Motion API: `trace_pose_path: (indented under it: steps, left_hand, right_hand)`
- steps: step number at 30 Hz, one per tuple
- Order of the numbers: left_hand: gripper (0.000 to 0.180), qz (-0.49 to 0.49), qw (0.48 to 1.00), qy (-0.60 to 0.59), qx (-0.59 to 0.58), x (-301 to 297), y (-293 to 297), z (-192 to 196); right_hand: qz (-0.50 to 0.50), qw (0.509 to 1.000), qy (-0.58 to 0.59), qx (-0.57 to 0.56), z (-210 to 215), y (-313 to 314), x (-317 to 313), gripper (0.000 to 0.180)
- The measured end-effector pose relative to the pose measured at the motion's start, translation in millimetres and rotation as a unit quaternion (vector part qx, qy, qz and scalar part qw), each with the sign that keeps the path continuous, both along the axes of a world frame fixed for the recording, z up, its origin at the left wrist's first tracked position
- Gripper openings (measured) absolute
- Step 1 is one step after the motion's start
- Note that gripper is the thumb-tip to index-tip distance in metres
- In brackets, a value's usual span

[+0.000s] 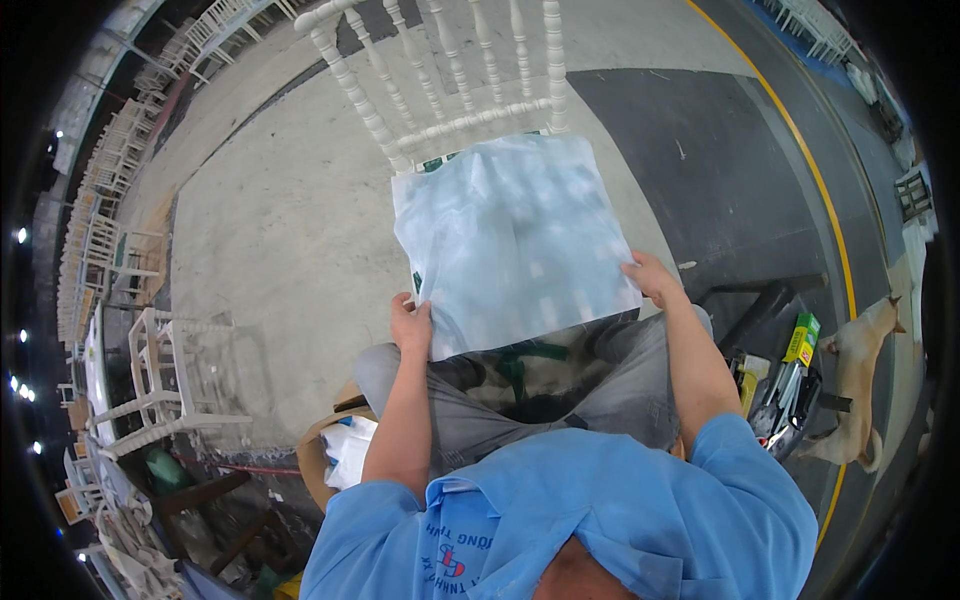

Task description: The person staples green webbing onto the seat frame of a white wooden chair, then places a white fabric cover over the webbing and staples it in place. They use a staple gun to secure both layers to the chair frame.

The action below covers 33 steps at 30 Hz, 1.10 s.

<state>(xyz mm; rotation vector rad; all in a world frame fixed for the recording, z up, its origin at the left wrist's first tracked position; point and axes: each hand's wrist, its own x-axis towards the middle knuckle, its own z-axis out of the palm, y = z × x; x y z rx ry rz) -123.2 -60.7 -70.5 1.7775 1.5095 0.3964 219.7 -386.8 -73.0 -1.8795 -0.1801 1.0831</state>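
Observation:
A thin, pale bluish-white sheet [515, 235] is spread over the seat area of a white chair [480, 118] with turned spindles in its back. Small dark green patches show from under the sheet's far and left edges. My left hand [410, 322] pinches the sheet at its near left edge. At the near right corner, the fingers of my right hand [655, 278] are closed on the other edge. The sheet looks slightly wrinkled toward the far left, and it hides most of the seat.
A cardboard box [318, 460] with white crumpled material stands by my left side. Tools and a green-yellow box [803, 338] lie at my right, near a light-coloured dog [862, 370]. Another white chair [160, 375] is at the left, with rows of chairs [105, 180] beyond.

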Motion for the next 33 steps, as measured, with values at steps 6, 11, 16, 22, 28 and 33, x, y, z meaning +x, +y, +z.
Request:
trace_pose_path:
  steps: [6, 11, 16, 22, 28, 33]
  left_hand:
    - [0.034, -0.084, 0.98, 0.074, 0.165, -2, -4, 2]
    - [0.027, -0.088, 0.981, 0.01, 0.172, 19, -3, 13]
    - [0.024, -0.057, 0.988, 0.055, 0.131, 17, 17, 20]
    - [0.035, -0.063, 0.98, 0.119, 0.147, 14, 0, 16]
    - [0.039, -0.416, 0.864, -0.105, 0.264, 95, -99, 27]
    - [0.056, -0.613, 0.745, -0.05, 0.259, 166, -182, 19]
  right_hand:
    - [-0.014, 0.999, 0.021, -0.021, 3, 9, -11, 0.037]
    - [-0.023, 0.999, -0.008, -0.027, 4, 0, -7, 0.037]
    - [-0.032, 0.999, -0.004, -0.021, 13, 0, -10, 0.037]
    - [-0.053, 0.998, -0.009, -0.013, 8, -5, -6, 0.038]
    - [-0.026, 0.999, -0.022, -0.014, 0, 7, -7, 0.04]
    - [-0.003, 1.0, -0.023, -0.013, 5, 5, 0, 0.043]
